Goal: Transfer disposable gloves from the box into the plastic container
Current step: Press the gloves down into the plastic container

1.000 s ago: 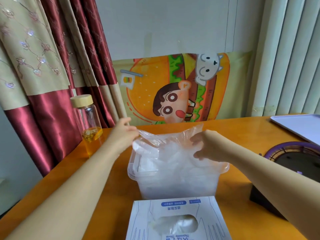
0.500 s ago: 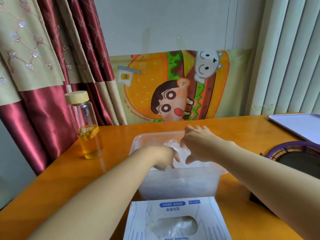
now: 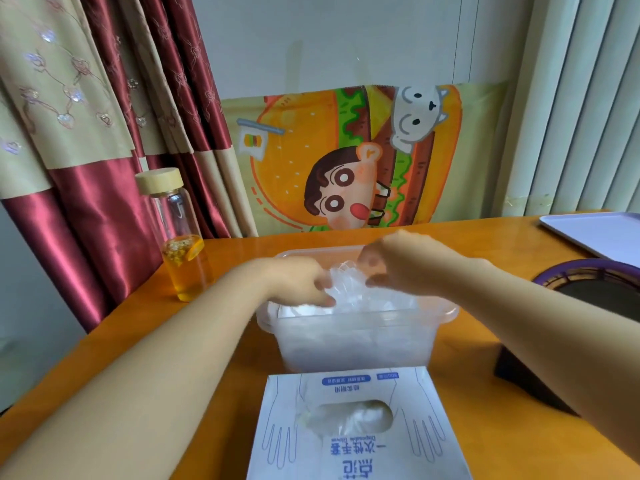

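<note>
Mid-frame, over the clear plastic container (image 3: 353, 337) on the orange table (image 3: 485, 244) — left hand (image 3: 298, 285) gripping the crumpled clear gloves (image 3: 349, 289) from the left, right hand (image 3: 405, 268) pinching the same wad from above. Wad bunched at the container's top. Lower edge of frame, just in front of the container, the box (image 3: 356, 424) — more plastic showing in its oval opening. Centre left, a glass bottle (image 3: 180, 244).

The white box (image 3: 284, 396) on the worktop (image 3: 485, 244) bears blue print, upside down from this side. Nearer than its oval opening, small Latin letters read "Disposable Gloves", then a larger Chinese line, 一次性手套. The two big characters at the near edge and the small labels along the far edge cannot be read.
</note>
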A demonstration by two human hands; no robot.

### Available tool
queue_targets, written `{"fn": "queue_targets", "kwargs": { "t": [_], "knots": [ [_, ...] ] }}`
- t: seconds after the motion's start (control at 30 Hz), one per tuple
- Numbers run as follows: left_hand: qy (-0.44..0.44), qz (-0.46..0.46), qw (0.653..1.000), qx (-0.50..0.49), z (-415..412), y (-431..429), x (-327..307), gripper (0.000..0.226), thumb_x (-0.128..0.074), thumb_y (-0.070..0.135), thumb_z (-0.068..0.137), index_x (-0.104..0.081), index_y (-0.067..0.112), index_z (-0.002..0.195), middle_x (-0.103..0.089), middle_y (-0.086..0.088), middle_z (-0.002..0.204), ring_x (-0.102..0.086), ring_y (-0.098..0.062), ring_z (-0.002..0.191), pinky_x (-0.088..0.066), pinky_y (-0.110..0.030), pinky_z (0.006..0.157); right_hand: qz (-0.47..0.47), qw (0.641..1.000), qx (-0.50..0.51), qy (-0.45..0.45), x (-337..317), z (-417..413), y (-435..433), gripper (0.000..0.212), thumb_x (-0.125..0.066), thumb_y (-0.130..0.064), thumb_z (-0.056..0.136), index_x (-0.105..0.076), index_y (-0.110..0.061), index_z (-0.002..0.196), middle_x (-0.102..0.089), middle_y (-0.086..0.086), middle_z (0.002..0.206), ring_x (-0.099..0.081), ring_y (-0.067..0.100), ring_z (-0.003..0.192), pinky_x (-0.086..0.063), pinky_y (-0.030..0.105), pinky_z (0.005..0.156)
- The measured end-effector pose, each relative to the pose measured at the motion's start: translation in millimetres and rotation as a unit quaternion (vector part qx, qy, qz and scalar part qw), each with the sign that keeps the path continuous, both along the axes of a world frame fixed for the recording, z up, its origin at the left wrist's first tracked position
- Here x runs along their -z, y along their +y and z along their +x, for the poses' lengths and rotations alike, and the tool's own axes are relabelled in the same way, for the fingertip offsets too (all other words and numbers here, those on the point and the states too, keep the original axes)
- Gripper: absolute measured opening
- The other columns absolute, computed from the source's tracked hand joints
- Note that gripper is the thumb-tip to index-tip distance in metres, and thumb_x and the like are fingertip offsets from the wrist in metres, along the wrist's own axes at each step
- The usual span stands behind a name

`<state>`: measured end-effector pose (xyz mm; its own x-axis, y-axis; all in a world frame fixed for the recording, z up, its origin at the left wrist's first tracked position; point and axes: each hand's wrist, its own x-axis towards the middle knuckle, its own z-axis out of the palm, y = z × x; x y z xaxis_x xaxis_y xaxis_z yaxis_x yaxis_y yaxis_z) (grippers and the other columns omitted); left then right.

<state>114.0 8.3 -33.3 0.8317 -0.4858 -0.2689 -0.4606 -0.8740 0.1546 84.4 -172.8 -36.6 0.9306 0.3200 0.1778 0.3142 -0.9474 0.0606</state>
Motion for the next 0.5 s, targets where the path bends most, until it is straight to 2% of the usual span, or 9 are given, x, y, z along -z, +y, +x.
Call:
{"fn": "queue_targets", "kwargs": {
  "t": [0.07,0.1,0.17,0.2,0.27,0.3,0.37,0.4,0.5],
  "knots": [
    [-0.061,-0.093,0.994,-0.001,-19.9,18.4,-7.1,0.044,-0.056,0.032,0.095,-0.049,0.024,0.138,-0.056,0.009,0.132,-0.054,-0.009,0.115,-0.042,-0.023,0.096,0.099,0.991,-0.05,-0.078,-8.5,-23.7,2.1,0.03,-0.063,-0.028,0.089,-0.064,-0.02,0.119,-0.069,-0.006,0.107,-0.062,0.01,0.084,-0.052,0.025,0.077],
    [-0.078,-0.16,0.984,-0.005,-31.7,26.9,-8.0,0.039,-0.057,0.03,0.095,-0.052,0.03,0.134,-0.058,0.015,0.126,-0.055,-0.003,0.111,-0.043,-0.021,0.094,0.139,0.983,-0.078,-0.089,-10.5,-37.4,3.8,0.024,-0.064,-0.025,0.089,-0.067,-0.021,0.113,-0.069,-0.009,0.1,-0.06,0.006,0.078,-0.052,0.023,0.074],
    [-0.082,-0.277,0.957,-0.009,-58.8,42.7,-4.5,0.03,-0.059,0.028,0.093,-0.057,0.041,0.12,-0.06,0.024,0.114,-0.057,0.005,0.101,-0.047,-0.018,0.089,0.154,0.979,-0.132,-0.035,-6.7,-64.3,7.3,0.018,-0.064,-0.022,0.089,-0.07,-0.026,0.106,-0.069,-0.014,0.092,-0.059,-0.001,0.072,-0.051,0.019,0.071],
    [-0.07,-0.302,0.951,-0.001,-67.8,47.5,-0.6,0.027,-0.061,0.028,0.092,-0.057,0.045,0.113,-0.062,0.023,0.109,-0.058,0.006,0.098,-0.048,-0.019,0.088,0.133,0.98,-0.15,0.022,1.7,-71.8,7.9,0.019,-0.062,-0.022,0.09,-0.07,-0.028,0.106,-0.069,-0.015,0.094,-0.059,-0.002,0.074,-0.049,0.016,0.072],
    [-0.022,-0.272,0.962,0.015,-88.1,54.5,14.8,0.03,-0.065,0.03,0.089,-0.055,0.048,0.11,-0.061,0.022,0.111,-0.059,0.006,0.099,-0.049,-0.022,0.092,0.066,0.975,-0.162,0.138,26.4,-86.3,11.5,0.024,-0.057,-0.023,0.094,-0.067,-0.032,0.114,-0.065,-0.014,0.107,-0.058,-0.001,0.085,-0.046,0.014,0.078],
    [0.003,-0.207,0.978,0.023,-97.4,55.7,23.9,0.037,-0.067,0.035,0.087,-0.052,0.049,0.117,-0.056,0.022,0.121,-0.055,0.006,0.107,-0.047,-0.023,0.096,0.039,0.972,-0.16,0.168,38.6,-90.3,13.2,0.026,-0.055,-0.024,0.095,-0.065,-0.033,0.118,-0.062,-0.012,0.112,-0.057,0.003,0.092,-0.045,0.016,0.082],
    [0.037,-0.056,0.996,0.053,-105.9,55.9,45.1,0.064,-0.066,0.048,0.084,-0.035,0.046,0.14,-0.035,0.021,0.143,-0.037,0.001,0.129,-0.034,-0.021,0.106,0.018,0.971,-0.154,0.184,56.3,-90.4,15.7,0.028,-0.052,-0.026,0.097,-0.063,-0.035,0.121,-0.052,-0.01,0.111,-0.055,0.011,0.101,-0.043,0.019,0.087],
    [0.05,-0.008,0.997,0.059,-108.4,55.5,53.5,0.074,-0.065,0.052,0.084,-0.026,0.045,0.146,-0.023,0.019,0.151,-0.027,-0.003,0.137,-0.028,-0.021,0.108,0.012,0.971,-0.155,0.181,62.3,-89.1,18.0,0.028,-0.053,-0.028,0.096,-0.063,-0.035,0.121,-0.047,-0.011,0.107,-0.054,0.012,0.1,-0.041,0.017,0.085],
    [0.07,0.004,0.996,0.046,-110.1,54.3,63.3,0.079,-0.064,0.053,0.084,-0.019,0.044,0.148,-0.004,0.02,0.156,-0.007,-0.01,0.144,-0.02,-0.032,0.115,0.007,0.976,-0.155,0.152,72.4,-85.8,28.0,0.023,-0.053,-0.03,0.096,-0.069,-0.03,0.112,-0.048,-0.009,0.106,-0.056,0.014,0.095,-0.046,0.021,0.081]
  ]
}}
